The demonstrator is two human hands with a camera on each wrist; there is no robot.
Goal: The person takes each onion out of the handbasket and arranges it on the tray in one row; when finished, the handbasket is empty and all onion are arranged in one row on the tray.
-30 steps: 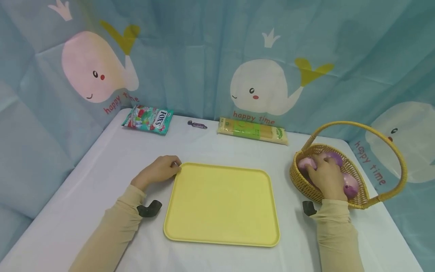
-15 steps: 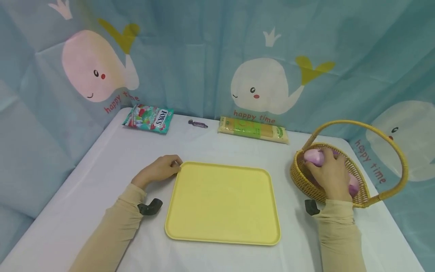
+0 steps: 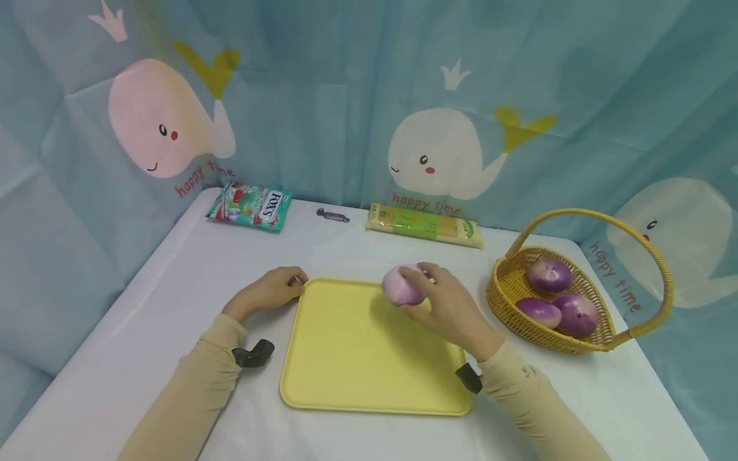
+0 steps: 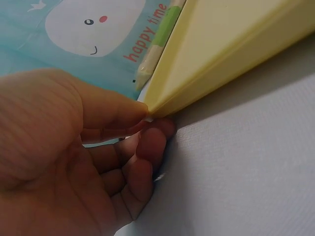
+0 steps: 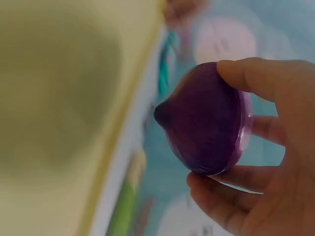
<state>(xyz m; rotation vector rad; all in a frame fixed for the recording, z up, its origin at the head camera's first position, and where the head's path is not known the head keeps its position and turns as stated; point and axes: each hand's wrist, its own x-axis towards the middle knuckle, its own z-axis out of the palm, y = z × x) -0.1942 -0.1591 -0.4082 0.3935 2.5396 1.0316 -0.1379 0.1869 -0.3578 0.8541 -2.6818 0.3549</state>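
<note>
A purple-and-white onion (image 3: 402,285) is held in my right hand (image 3: 452,310) above the far part of the yellow tray (image 3: 369,358). In the right wrist view, thumb and fingers grip the onion (image 5: 206,118) from its sides, its dark pointed tip facing the tray. My left hand (image 3: 268,291) stays at the tray's far left corner. Seen from the left wrist, that hand (image 4: 64,147) pinches the tray corner (image 4: 162,105) between thumb and curled fingers. Several more purple onions (image 3: 550,275) lie in the wicker basket (image 3: 501,307) at the right.
Along the back of the white table (image 3: 167,320) lie a green FOX'S candy bag (image 3: 250,206), a small purple wrapped candy (image 3: 333,215) and a long packet of noodles (image 3: 425,225). The basket's tall handle (image 3: 654,250) arches over the right side. A whale-print curtain (image 3: 323,115) surrounds the table.
My right hand has lifted an onion out of the basket and carried it left over the tray. The left hand has kept its place at the tray corner.
</note>
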